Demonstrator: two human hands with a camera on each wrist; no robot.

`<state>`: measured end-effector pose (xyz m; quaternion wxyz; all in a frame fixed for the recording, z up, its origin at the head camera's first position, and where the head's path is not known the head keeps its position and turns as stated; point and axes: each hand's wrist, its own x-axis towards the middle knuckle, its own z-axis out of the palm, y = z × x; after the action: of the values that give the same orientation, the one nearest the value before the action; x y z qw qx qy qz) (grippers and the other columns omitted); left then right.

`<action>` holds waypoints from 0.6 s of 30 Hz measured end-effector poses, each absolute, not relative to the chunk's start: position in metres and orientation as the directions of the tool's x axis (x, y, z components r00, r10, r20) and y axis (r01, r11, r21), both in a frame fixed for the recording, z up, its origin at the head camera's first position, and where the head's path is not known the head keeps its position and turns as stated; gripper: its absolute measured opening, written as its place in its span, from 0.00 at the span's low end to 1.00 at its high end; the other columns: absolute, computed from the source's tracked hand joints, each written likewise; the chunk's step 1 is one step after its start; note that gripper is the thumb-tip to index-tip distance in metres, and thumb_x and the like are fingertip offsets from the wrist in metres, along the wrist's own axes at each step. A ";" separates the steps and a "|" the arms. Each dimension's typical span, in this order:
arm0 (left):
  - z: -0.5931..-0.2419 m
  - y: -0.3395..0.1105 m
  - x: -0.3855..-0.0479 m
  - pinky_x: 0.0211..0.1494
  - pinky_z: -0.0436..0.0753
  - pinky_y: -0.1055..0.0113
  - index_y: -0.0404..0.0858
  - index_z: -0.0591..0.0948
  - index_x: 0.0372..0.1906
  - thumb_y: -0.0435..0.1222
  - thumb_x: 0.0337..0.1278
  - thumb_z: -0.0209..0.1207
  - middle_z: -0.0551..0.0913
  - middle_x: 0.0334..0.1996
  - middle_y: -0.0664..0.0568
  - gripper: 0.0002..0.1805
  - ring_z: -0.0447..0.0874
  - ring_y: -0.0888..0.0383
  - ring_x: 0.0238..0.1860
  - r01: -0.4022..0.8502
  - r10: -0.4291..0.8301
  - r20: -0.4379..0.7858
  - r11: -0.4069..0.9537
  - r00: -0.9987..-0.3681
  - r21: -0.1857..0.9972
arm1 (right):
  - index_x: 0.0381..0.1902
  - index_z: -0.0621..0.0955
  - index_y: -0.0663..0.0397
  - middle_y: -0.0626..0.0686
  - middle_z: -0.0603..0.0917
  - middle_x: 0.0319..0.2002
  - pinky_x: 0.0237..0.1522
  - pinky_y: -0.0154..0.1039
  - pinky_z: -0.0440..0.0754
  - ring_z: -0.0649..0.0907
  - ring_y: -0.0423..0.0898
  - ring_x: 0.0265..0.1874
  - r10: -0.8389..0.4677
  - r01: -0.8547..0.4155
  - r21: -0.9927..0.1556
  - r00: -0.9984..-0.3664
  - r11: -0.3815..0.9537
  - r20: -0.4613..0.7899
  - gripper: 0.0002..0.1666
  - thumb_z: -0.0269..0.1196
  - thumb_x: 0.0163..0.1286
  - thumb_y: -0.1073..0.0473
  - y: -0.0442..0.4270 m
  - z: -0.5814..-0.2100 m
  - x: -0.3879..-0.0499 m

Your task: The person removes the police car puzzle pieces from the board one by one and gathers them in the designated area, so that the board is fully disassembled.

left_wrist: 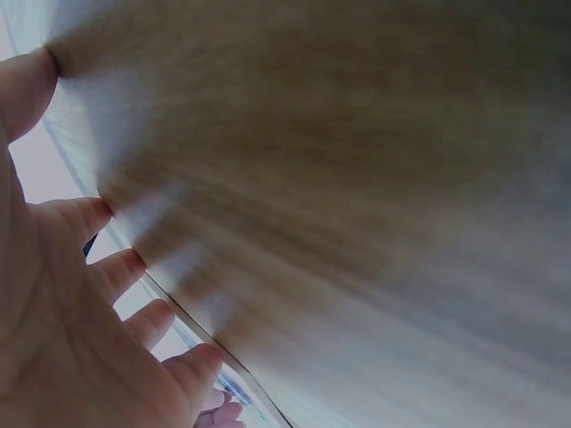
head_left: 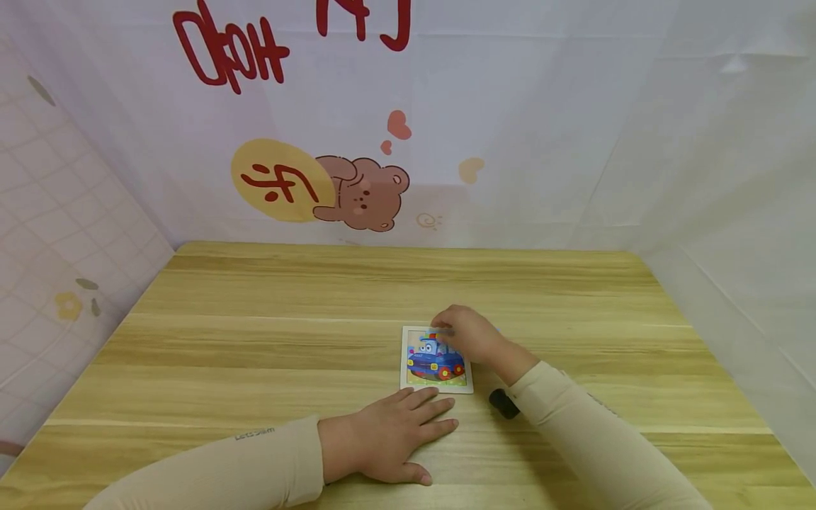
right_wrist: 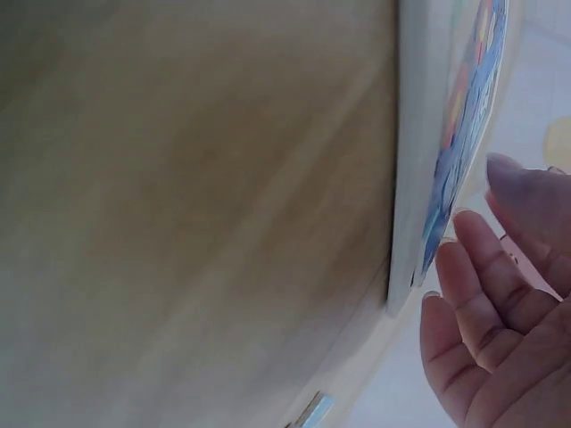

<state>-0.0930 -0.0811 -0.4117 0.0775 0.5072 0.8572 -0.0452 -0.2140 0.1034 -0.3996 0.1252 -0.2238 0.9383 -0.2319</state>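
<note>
Beige on both arms here, left sleeve (head_left: pixel 236 467) angled in from the table's near left, right sleeve (head_left: pixel 605 446) from its near right. Closest in, it's the left hand (head_left: pixel 397 435), palm down on the table (head_left: pixel 255 340), fingers straight and spread, thumb held apart, fingertips right at the puzzle's near edge. Just under the right cuff, a small black object (head_left: pixel 503 404); on the wrist or on the wood, I can't tell.

Next out, the puzzle (head_left: pixel 440 363)! It lies flat, a touch right of the table's middle, well short of the far edge: pale square frame, blue car with eyes, red wheels, spotted yellow ground below. And over its far right corner, the right hand (head_left: pixel 474 336), fingers bent, fingertips at the far edge of the picture. Whether they pinch anything, I can't tell; the thumb hides part of the grip in the right wrist view. Lying on the table beyond the puzzle, a small light-blue piece (right_wrist: pixel 314 410), only partly showing.

Behind the table's far edge, white cloth (head_left: pixel 542 106) hangs with a brown bear (head_left: pixel 370 198), a yellow balloon (head_left: pixel 280 156), hearts and red lettering (head_left: pixel 277 60).
</note>
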 end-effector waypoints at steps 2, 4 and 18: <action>-0.411 -0.081 -0.093 0.68 0.66 0.54 0.52 0.58 0.75 0.66 0.63 0.42 0.54 0.75 0.54 0.40 0.52 0.51 0.74 0.877 0.863 -0.178 0.481 -0.473 0.001 | 0.47 0.83 0.57 0.52 0.82 0.45 0.54 0.47 0.78 0.81 0.50 0.47 -0.480 -0.370 -0.471 -0.867 0.800 -0.133 0.11 0.64 0.66 0.63 0.102 -0.400 -0.214; -0.411 -0.081 -0.093 0.68 0.66 0.54 0.52 0.58 0.75 0.66 0.63 0.42 0.55 0.75 0.54 0.40 0.52 0.51 0.74 0.876 0.863 -0.176 0.482 -0.474 0.001 | 0.47 0.83 0.57 0.52 0.82 0.44 0.53 0.46 0.79 0.81 0.49 0.46 -0.482 -0.380 -0.455 -0.867 0.805 -0.129 0.11 0.64 0.66 0.64 0.100 -0.400 -0.213; -0.411 -0.081 -0.093 0.68 0.66 0.54 0.52 0.58 0.75 0.66 0.63 0.42 0.54 0.75 0.53 0.40 0.52 0.51 0.74 0.880 0.866 -0.176 0.475 -0.467 0.003 | 0.45 0.84 0.56 0.49 0.80 0.38 0.47 0.42 0.80 0.80 0.46 0.40 -0.501 -0.422 -0.403 -0.858 0.812 -0.113 0.11 0.66 0.63 0.65 0.095 -0.404 -0.213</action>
<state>-0.0933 -0.0812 -0.4110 0.0764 0.5104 0.8554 -0.0441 -0.2133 0.0946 -0.4035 0.1074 -0.2440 0.9459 -0.1852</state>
